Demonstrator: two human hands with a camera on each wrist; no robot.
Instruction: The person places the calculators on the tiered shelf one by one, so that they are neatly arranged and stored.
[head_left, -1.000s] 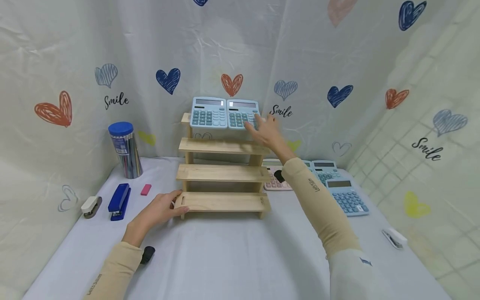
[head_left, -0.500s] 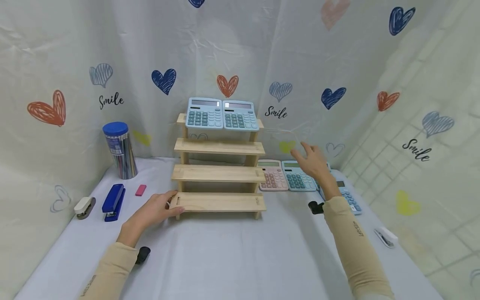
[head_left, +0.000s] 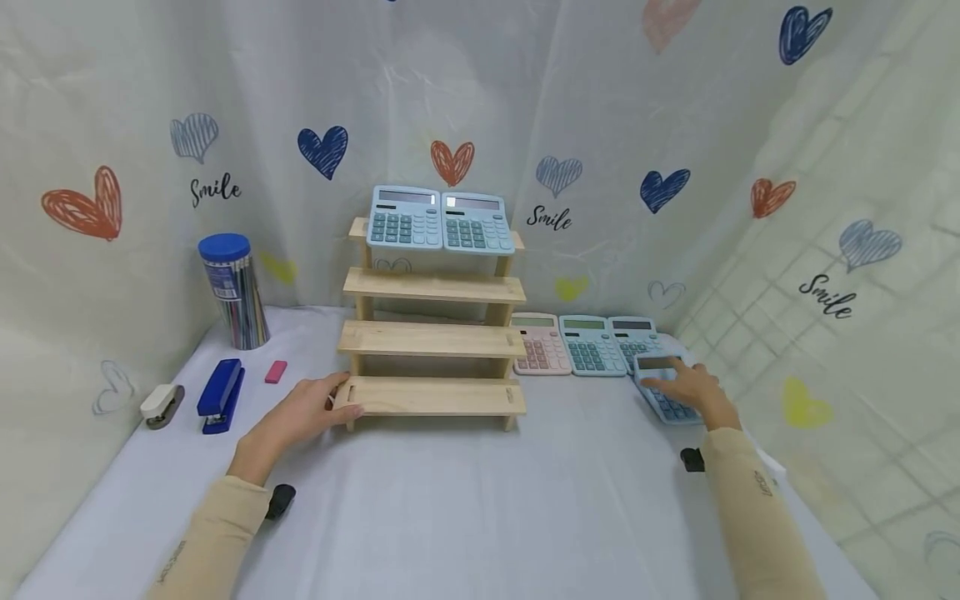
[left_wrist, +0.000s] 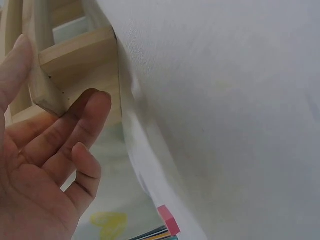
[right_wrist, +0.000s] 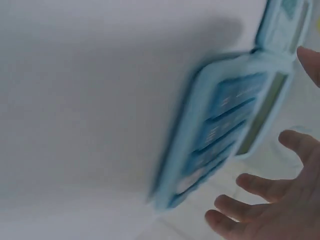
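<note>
from the head view, a stepped wooden rack (head_left: pixel 432 337) of 4 pale plank tiers stands at the back of the counter (head_left: pixel 480 508), which is draped in a smooth white cloth. the left hand (head_left: pixel 300 414) rests at the rack's bottom left corner, fingers loosely extended against the lowest plank, pinching nothing. 2 light blue calculators (head_left: pixel 438 219) with rounded plastic bodies lie side by side on the top tier. to the right of the rack a pink calculator (head_left: pixel 536 342) and 2 teal-keyed ones (head_left: pixel 607 343) sit in a row on the cloth; just in front of that row lies a blue calculator (head_left: pixel 660 385), and the right hand (head_left: pixel 693 389) lies over its near edge with fingers spread flat, not curled round it. at the left stand a cylindrical pencil tub (head_left: pixel 232 292) with a blue lid, a blue stapler (head_left: pixel 220 396), a small white stapler (head_left: pixel 161 405) and a pink eraser (head_left: pixel 276 372). in the left wrist view, the left hand (left_wrist: pixel 42 170) is relaxed, its fingertips against the square-cut wooden corner (left_wrist: pixel 55 82) of the rack, grain visible; the pink eraser (left_wrist: pixel 169 220) shows below. in the right wrist view, blurred, the right hand (right_wrist: pixel 280 205) has its fingers splayed just beside the blue calculator (right_wrist: pixel 220 130), whose rows of keys and rounded rim show; whether they touch cannot be told here.
</note>
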